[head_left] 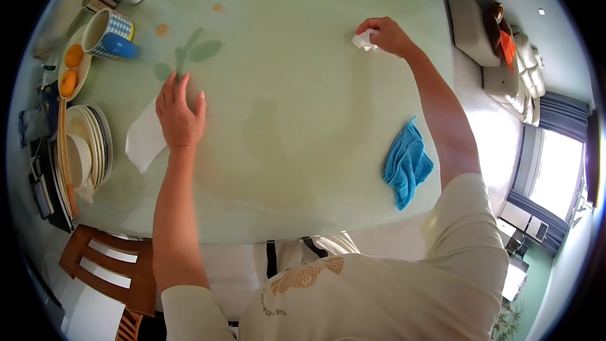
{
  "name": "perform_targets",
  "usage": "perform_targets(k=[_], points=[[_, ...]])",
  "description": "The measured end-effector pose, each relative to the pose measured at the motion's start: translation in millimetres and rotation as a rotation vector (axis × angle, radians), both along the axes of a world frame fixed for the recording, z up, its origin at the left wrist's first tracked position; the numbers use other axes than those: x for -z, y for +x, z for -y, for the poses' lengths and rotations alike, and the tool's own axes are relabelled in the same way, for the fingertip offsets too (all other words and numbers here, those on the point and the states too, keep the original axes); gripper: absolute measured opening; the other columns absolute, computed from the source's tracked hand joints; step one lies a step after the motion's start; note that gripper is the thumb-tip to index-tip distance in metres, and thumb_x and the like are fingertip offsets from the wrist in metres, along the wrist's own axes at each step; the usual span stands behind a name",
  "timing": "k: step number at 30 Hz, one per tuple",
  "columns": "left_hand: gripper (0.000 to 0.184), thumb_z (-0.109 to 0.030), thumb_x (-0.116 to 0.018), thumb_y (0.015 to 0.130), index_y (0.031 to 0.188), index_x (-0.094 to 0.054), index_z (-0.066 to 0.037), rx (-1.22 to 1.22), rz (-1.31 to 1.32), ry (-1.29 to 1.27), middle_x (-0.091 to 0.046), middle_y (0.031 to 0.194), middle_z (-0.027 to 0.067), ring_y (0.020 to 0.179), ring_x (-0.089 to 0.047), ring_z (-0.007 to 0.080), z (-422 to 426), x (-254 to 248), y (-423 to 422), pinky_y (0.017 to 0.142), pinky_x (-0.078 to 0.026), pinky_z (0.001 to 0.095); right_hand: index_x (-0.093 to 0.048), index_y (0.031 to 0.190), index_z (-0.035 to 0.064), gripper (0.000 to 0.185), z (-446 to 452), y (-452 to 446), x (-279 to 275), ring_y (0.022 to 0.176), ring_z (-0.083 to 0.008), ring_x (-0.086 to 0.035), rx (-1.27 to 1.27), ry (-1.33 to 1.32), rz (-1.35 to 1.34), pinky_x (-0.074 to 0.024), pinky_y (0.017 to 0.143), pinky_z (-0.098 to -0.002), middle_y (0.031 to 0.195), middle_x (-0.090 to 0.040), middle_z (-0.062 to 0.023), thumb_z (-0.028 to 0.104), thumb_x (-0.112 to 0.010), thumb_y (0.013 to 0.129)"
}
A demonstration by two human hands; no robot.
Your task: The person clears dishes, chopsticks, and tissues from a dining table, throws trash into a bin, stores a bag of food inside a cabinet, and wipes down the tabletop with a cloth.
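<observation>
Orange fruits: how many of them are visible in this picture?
2: the upper fruit and lower fruit, both in the pale dish on the left; none seems hidden.

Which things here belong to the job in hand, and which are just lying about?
Likely in the job:
- crumpled white tissue, in the right hand
- white sheet, partly hidden by the left hand

Apparently lying about:
- blue cloth, untouched
- stacked plates
- chopsticks
- checked cup

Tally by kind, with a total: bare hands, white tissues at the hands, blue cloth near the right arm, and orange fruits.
Left hand and right hand: 2
Flat white tissue and crumpled white tissue: 2
Blue cloth: 1
Upper orange fruit and lower orange fruit: 2
Total: 7
</observation>
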State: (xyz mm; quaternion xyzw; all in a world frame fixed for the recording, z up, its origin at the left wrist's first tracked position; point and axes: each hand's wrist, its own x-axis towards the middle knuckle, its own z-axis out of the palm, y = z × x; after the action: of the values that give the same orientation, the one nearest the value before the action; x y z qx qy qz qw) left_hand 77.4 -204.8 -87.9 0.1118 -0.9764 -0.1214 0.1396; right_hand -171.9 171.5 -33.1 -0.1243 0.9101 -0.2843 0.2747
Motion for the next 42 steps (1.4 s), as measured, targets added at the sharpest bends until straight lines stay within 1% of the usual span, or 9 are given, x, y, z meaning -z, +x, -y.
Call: perform_targets(k=[9,17,20,23,32,36,39,40,42], points=[[0.043,-0.029,-0.057,0.085,0.124,-0.048,-0.015,0.004,-0.015,-0.05,-0.043,0.134,0.0077,0.123,-0.041,0.0257,-0.1,2.4,-0.6,0.102,-0.032,0.0398,-0.069,0.086,0.0131,0.025,-58.4,75.2,20.8,0.083,-0.0241,-0.061,-0.25,-0.062,-0.161,-0.0492,0.075,-0.0329,0.089,-0.065,-0.007,0.008,-0.055,0.066],[0.042,-0.026,-0.056,0.085,0.124,-0.049,-0.013,0.037,-0.046,-0.062,-0.044,0.133,0.0113,0.123,-0.041,0.0279,1.5,5.1,1.7,0.101,-0.033,0.04,-0.068,0.087,0.0089,0.024,-76.0,193.4,14.5,0.085,-0.0248,-0.062,-0.014,-0.107,-0.178,-0.0493,0.077,-0.0325,0.089,-0.064,-0.009,0.004,-0.056,0.066],[0.044,-0.025,-0.058,0.084,0.124,-0.049,-0.011,0.06,-0.093,0.024,-0.044,0.132,0.014,0.124,-0.04,0.0294,11.5,19.2,1.6,0.102,-0.032,0.0412,-0.065,0.091,0.0038,0.019,-63.0,225.5,9.0,0.086,-0.0296,-0.061,0.074,-0.069,-0.395,-0.0491,0.077,-0.0353,0.093,-0.061,-0.0119,0.01,-0.063,0.073],[0.044,-0.02,-0.06,0.083,0.123,-0.048,-0.007,0.089,-0.163,0.16,-0.046,0.13,0.0196,0.122,-0.041,0.0331,8.1,19.1,16.9,0.1,-0.032,0.0433,-0.066,0.087,0.0072,0.019,-55.4,245.8,31.7,0.089,-0.0294,-0.058,0.208,-0.128,-0.627,-0.0482,0.079,-0.0367,0.092,-0.061,-0.0104,0.006,-0.064,0.068],[0.048,-0.018,-0.059,0.083,0.127,-0.043,-0.005,-0.244,-0.192,0.067,-0.037,0.135,0.0215,0.126,-0.033,0.0372,12.7,-10.8,117.7,0.101,-0.028,0.047,-0.066,0.086,0.0054,0.021,-50.9,246.3,30.3,0.082,-0.0259,-0.062,0.31,-0.113,-0.425,-0.0505,0.074,-0.0333,0.087,-0.065,-0.0086,0.007,-0.067,0.066],[0.051,-0.027,-0.054,0.087,0.131,-0.038,-0.006,-0.463,-0.156,0.027,-0.033,0.137,0.0224,0.126,-0.033,0.0387,27.6,11.2,136.1,0.1,-0.027,0.0488,-0.068,0.087,0.005,0.02,3.0,220.4,-7.5,0.074,-0.0157,-0.063,0.38,-0.188,-0.128,-0.0495,0.069,-0.0278,0.08,-0.068,-0.0077,0.011,-0.065,0.069],[0.053,-0.033,-0.05,0.089,0.132,-0.035,-0.006,-0.441,-0.06,0.012,-0.033,0.138,0.0223,0.123,-0.035,0.0395,16.6,1.6,128.9,0.098,-0.029,0.0486,-0.068,0.089,0.0068,0.022,82.8,201.0,-16.5,0.074,-0.016,-0.061,0.205,-0.339,-0.101,-0.0488,0.069,-0.0288,0.082,-0.067,-0.007,0.012,-0.066,0.068],[0.056,-0.033,-0.05,0.088,0.134,-0.032,-0.007,-0.45,-0.104,0.121,-0.03,0.139,0.022,0.127,-0.031,0.0378,18.0,2.0,129.7,0.102,-0.021,0.058,-0.068,0.089,0.0076,0.022,117.3,199.6,-19.6,0.074,-0.0171,-0.061,0.152,-0.371,-0.066,-0.0486,0.069,-0.0294,0.082,-0.066,-0.0073,0.012,-0.066,0.068],[0.055,-0.033,-0.049,0.089,0.134,-0.032,-0.007,-0.467,-0.112,0.133,-0.03,0.139,0.0218,0.127,-0.031,0.0378,20.2,2.7,131.0,0.102,-0.021,0.058,-0.067,0.089,0.0082,0.023,185.9,199.7,-15.1,0.076,-0.0207,-0.061,-0.019,-0.51,-0.094,-0.049,0.07,-0.0312,0.083,-0.065,-0.0089,0.011,-0.065,0.067]])
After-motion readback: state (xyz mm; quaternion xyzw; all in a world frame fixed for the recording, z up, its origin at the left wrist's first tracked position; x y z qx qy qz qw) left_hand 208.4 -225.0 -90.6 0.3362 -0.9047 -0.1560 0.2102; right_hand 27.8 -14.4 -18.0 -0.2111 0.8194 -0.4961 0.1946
